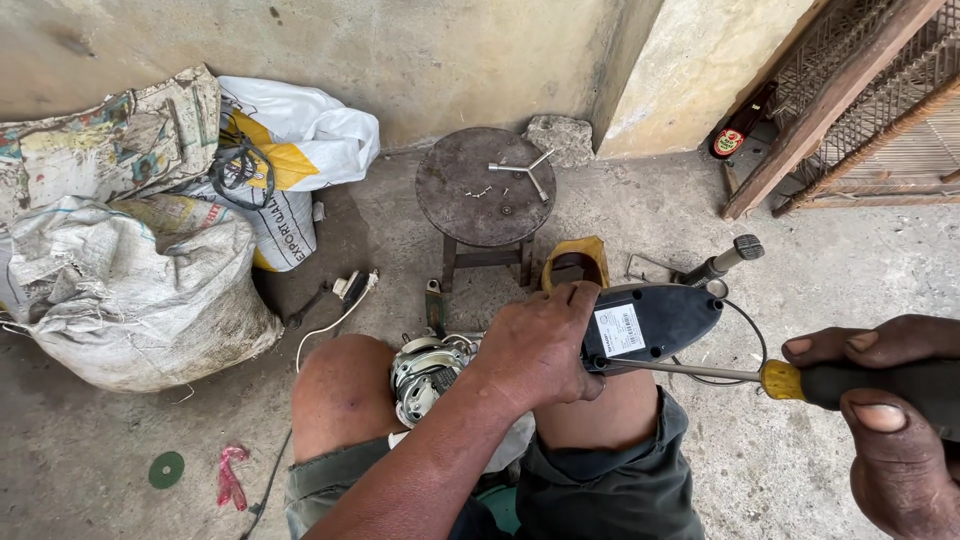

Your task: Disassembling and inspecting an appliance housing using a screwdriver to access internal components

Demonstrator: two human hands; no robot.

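Head view | left hand [535,345] grips fan housing [650,325] | right hand [890,420] clasps screwdriver [800,380]

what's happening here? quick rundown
A seated person is working on a small motor unit resting across their knees. The left hand grips its dark plastic housing, while the right hand holds a yellow-and-black-handled screwdriver with the shaft tip against the housing's lower edge. In front, a round stool carries a three-way wrench and some loose small parts. Sacks are piled to the left on the concrete floor.
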